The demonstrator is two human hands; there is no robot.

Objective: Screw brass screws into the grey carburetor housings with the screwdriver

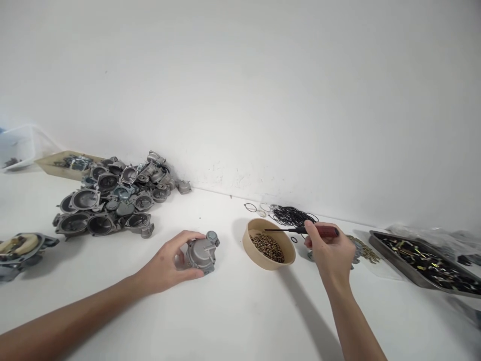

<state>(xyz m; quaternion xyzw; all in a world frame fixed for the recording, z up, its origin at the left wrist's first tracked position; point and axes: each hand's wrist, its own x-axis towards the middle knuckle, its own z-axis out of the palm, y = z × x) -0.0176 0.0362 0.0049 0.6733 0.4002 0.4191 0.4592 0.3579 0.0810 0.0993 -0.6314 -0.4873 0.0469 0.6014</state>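
Observation:
My left hand (167, 263) is closed around a grey cast metal housing (202, 252) that rests on the white table. My right hand (327, 249) grips a screwdriver with a dark red handle (326, 231); its thin black shaft points left over the rim of a tan round bowl (248, 244). Small brass screws (268, 247) fill that bowl, which stands between my two hands.
A heap of grey metal housings (112, 198) lies at the back left. A tangle of black O-rings (290, 216) sits behind the bowl. A dark tray of small parts (428, 263) is at the right, another housing (20, 250) at the far left edge.

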